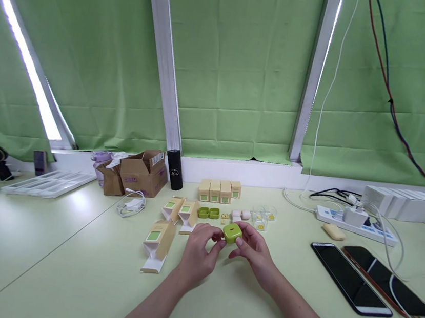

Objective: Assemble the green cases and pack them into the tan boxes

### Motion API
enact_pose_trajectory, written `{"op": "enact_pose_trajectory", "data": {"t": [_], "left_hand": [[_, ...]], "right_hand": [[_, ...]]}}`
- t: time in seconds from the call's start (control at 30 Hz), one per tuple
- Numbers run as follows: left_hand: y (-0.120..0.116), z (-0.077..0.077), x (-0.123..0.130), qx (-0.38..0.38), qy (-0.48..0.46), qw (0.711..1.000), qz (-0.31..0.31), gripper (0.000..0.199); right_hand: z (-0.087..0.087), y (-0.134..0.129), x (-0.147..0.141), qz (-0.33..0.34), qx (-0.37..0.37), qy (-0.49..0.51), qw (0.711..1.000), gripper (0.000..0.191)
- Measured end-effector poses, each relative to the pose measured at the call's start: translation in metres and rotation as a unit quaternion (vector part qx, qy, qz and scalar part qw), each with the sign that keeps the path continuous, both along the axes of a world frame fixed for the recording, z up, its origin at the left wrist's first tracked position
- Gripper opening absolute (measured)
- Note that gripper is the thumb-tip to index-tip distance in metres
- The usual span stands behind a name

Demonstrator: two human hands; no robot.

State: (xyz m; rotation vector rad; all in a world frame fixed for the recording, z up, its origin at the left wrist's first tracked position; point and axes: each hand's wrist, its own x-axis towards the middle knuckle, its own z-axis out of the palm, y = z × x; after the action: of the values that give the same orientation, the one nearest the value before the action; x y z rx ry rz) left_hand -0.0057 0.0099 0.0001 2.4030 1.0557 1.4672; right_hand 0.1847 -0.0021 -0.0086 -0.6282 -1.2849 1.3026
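Note:
A small glossy green case (232, 233) is held above the table between my two hands. The fingers of my right hand (257, 252) grip its right side. At its left edge, my left hand (201, 253) has thumb and forefinger pinched together; whether they hold the case or a small part at its edge is hard to tell. Just behind lie two green open trays (209, 213), tiny yellow pieces (224, 218), white-pink rolls (240, 215) and clear small containers (261, 217). Opened tan boxes (159, 239) with green labels lie to the left.
Closed tan boxes (219, 191) stand at the back, near a black bottle (174, 170) and a cardboard carton (143, 173). Two phones (352, 279), a power strip (357, 224) and cables are at the right. A white tray (49, 184) lies far left.

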Motion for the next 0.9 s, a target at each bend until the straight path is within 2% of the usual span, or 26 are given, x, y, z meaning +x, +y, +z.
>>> {"op": "enact_pose_trajectory", "data": {"t": [0.13, 0.27, 0.33, 0.6, 0.67, 0.77, 0.83, 0.9], "left_hand": [[0.000, -0.002, -0.001, 0.000, -0.006, 1.000, 0.001, 0.007], [0.000, -0.003, 0.000, 0.023, -0.007, 1.000, -0.012, 0.039], [-0.001, -0.002, 0.001, 0.023, 0.012, 0.999, -0.023, 0.047], [-0.006, 0.001, 0.003, -0.014, 0.063, 0.996, -0.064, 0.052], [-0.005, -0.001, 0.003, -0.030, 0.045, 0.996, -0.067, 0.049], [0.003, -0.006, 0.003, -0.060, -0.028, 0.996, -0.053, 0.046], [0.010, -0.009, 0.000, -0.095, -0.092, 0.991, -0.027, 0.044], [0.019, -0.012, -0.003, -0.137, -0.147, 0.980, -0.011, 0.043]], "right_hand": [[0.003, -0.002, 0.000, -0.003, -0.029, 0.006, 1.000, 0.047], [0.003, 0.000, -0.002, -0.014, -0.049, -0.002, 0.999, 0.051], [0.001, 0.001, -0.002, -0.014, -0.059, -0.007, 0.998, 0.052], [-0.007, 0.007, -0.008, -0.037, -0.056, -0.046, 0.997, 0.056], [-0.010, 0.008, -0.008, -0.037, -0.054, -0.047, 0.997, 0.055], [-0.015, 0.010, -0.005, -0.057, -0.047, -0.052, 0.996, 0.053], [-0.019, 0.011, -0.002, -0.106, -0.012, -0.103, 0.989, 0.049], [-0.021, 0.012, 0.002, -0.172, 0.063, -0.208, 0.961, 0.036]]}}
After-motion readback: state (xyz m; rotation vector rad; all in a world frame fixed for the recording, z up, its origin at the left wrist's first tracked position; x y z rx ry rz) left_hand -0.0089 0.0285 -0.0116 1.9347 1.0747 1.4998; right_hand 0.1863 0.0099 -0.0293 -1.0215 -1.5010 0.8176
